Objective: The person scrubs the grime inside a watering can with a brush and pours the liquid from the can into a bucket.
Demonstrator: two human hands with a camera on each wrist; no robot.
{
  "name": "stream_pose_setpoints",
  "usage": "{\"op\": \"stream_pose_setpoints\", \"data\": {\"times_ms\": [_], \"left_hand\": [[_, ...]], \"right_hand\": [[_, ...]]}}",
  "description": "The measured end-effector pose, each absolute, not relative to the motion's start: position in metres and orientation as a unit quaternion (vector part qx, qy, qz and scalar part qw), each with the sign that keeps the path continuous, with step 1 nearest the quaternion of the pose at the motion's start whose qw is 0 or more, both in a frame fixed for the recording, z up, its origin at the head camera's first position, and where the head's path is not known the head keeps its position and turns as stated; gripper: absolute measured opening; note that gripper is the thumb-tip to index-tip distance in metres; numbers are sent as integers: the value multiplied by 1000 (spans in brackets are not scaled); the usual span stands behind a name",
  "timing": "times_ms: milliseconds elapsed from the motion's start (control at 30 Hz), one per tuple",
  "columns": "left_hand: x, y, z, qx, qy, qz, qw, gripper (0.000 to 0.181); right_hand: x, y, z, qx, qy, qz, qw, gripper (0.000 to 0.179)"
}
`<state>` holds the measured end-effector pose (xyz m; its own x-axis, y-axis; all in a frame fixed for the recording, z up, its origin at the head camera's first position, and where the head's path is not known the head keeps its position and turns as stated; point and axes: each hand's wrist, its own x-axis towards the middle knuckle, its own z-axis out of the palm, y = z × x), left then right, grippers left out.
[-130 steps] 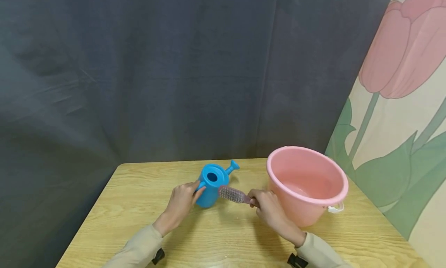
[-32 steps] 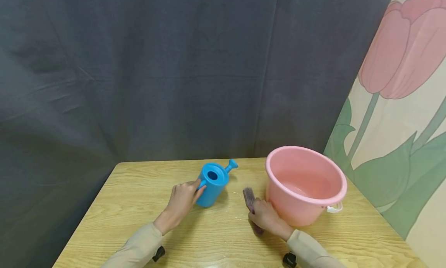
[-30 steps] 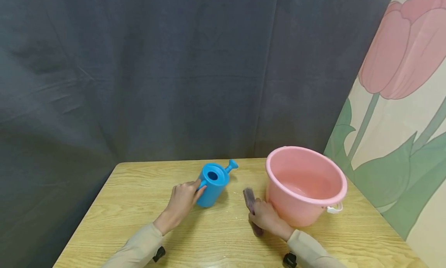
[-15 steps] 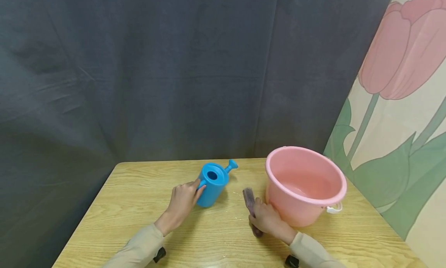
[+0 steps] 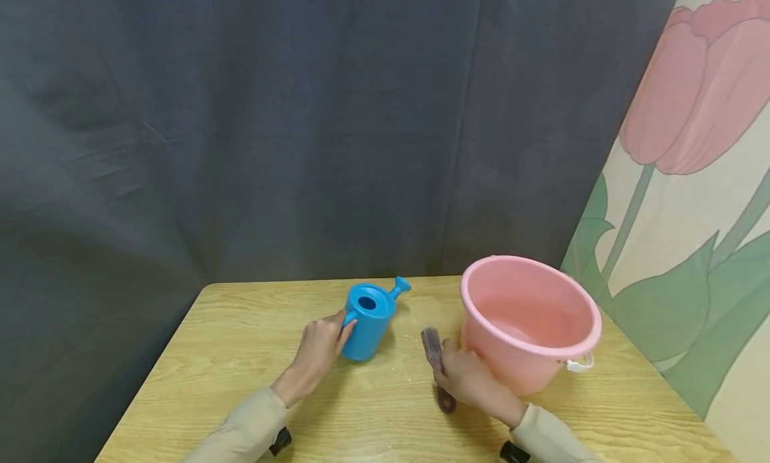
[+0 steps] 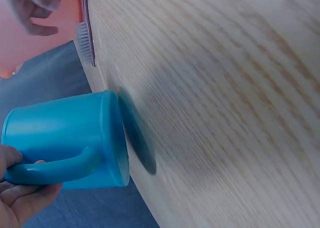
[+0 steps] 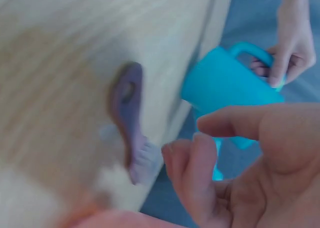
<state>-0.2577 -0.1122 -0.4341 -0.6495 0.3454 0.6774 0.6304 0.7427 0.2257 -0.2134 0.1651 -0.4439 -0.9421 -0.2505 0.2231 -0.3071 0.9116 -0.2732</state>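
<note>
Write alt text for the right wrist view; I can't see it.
The right hand, fingers loosely bent, holds nothing in the foreground. Past it, a purple bristle brush lies on the wooden table, and the left hand grips a blue watering can by its handle.

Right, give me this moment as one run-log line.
left hand: grips blue watering can by handle | right hand: holds nothing, near brush | brush: lying on table | pink bucket: beside brush

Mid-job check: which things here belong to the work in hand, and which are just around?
Seemingly in use:
blue watering can, its handle gripped by the left hand
brush, on the table near the right hand, not gripped

Just around:
pink bucket, role unclear
dark curtain
tulip-patterned wall
</note>
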Motion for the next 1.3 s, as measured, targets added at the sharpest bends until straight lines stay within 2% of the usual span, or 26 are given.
{"op": "stream_pose_setpoints", "data": {"times_ms": [267, 467, 700, 933, 1133, 1300], "left_hand": [[-258, -108, -434, -281, -873, -240, 317, 25], [-259, -108, -431, -290, -862, -236, 341, 26], [-260, -107, -423, -300, -849, -244, 359, 23], [-260, -107, -417, -301, -848, -251, 356, 22], [-260, -107, -417, -305, -844, -260, 356, 21], [-260, -108, -418, -308, -845, -261, 349, 22]], "right_hand": [[-205, 166, -425, 172, -966, 166, 97, 33], [-197, 164, -418, 209, -956, 165, 126, 25], [-190, 165, -404, 277, -916, 206, 203, 10], [-185, 173, -384, 302, -876, 244, 287, 20], [-185, 187, -372, 299, -840, 232, 390, 21], [-184, 200, -366, 283, -834, 214, 422, 21]]}}
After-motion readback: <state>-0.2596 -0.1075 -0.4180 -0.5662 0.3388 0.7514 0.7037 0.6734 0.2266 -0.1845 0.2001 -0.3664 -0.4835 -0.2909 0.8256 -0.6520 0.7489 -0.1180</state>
